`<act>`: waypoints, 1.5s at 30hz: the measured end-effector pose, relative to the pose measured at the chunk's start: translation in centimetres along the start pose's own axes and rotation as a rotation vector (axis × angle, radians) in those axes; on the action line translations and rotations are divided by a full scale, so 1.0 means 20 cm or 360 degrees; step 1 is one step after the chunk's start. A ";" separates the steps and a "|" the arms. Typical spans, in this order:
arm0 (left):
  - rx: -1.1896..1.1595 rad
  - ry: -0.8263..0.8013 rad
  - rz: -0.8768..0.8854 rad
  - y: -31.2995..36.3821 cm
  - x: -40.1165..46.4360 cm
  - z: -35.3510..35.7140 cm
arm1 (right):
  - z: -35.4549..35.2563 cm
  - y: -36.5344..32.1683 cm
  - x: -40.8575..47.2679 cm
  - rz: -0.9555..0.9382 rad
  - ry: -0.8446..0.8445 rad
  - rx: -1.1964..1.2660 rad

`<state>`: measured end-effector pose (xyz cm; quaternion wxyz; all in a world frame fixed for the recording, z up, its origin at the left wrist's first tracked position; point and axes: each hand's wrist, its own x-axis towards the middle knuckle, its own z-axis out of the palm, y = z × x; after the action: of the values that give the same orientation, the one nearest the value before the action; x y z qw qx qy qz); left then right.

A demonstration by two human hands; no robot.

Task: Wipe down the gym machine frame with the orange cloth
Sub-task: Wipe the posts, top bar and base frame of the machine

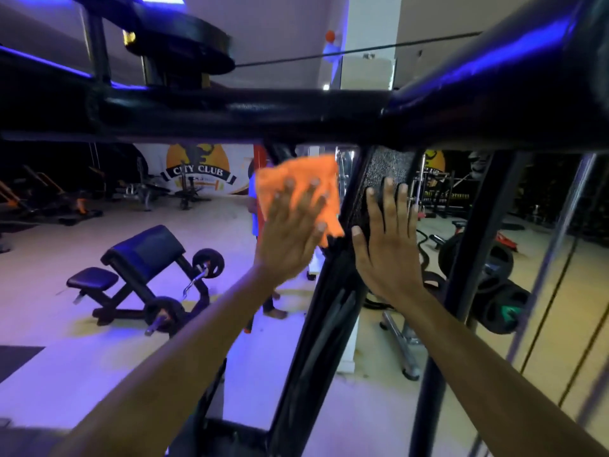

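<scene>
Item: wipe-down of a gym machine frame (pixel 333 291), in progress. We judge the job part-way: we are working high on a slanted black upright just below the top crossbar (pixel 230 113); the lower upright and the other bars show no sign either way of being wiped, so we cannot tell how much is left.

Item: orange cloth (pixel 296 179). Bright, soft, rumpled into a rough square, its edges blurred. It lies under our left hand (pixel 290 232), at the left side of the upright, with its lower corner touching the bar.

Item: left hand. Fingers straight and spread, pressing the cloth flat; not curled round it.

Item: right hand (pixel 389 245). Fingers straight and together, palm laid flat on the textured black panel (pixel 385 166) just right of the upright; it holds nothing.

Item: frame finish. Glossy black paint, catching blue light on the upper tubes.

Item: background. A preacher curl bench (pixel 145 258) on the floor, well apart.
</scene>
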<state>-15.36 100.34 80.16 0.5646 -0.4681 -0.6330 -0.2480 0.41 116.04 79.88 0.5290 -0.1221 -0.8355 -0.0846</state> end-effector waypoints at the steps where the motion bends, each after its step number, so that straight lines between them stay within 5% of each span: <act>1: 0.0026 -0.0083 0.0172 0.04 -0.10 0.03 | 0.01 0.01 -0.04 0.0016 -0.0005 0.0014; 4: 0.0204 -0.0101 0.0500 -0.08 -0.08 0.00 | 0.03 0.06 -0.13 0.0000 -0.0049 0.0042; 9: 0.0111 0.0045 -0.0021 -0.08 0.14 -0.03 | 0.03 0.06 -0.15 0.0012 -0.0076 0.0087; 13: -0.0010 -0.0237 0.0377 0.08 -0.23 0.06 | 0.03 0.06 -0.16 0.0033 -0.0085 0.0183; 16: 0.0171 -0.0129 0.0558 -0.06 -0.11 0.01 | 0.03 0.06 -0.16 0.0035 -0.0107 0.0186; 21: 0.0152 0.0047 0.0154 -0.04 0.03 0.03 | 0.04 0.05 -0.16 0.0116 -0.0058 0.0298; 25: 0.0009 -0.0098 0.0482 0.11 -0.15 0.11 | 0.00 0.06 -0.13 0.0338 -0.0109 0.0634; 29: -0.0004 -0.0077 0.0730 0.10 0.16 0.06 | -0.09 0.10 -0.05 0.0404 -0.0121 0.0853; 34: 0.0053 0.0007 0.0345 0.22 0.40 0.05 | -0.14 0.18 0.05 0.0415 -0.0103 0.0826; 39: 0.0122 -0.0188 0.0637 0.25 0.23 0.09 | -0.16 0.27 0.01 0.0409 -0.0190 0.0817; 45: 0.0058 -0.0105 0.0398 0.30 0.37 0.09 | -0.18 0.29 0.07 0.0523 -0.0236 0.0950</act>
<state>-10.52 106.86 85.43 0.5784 -0.5410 -0.5922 -0.1487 4.75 120.76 82.70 0.4859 -0.1007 -0.8288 0.2586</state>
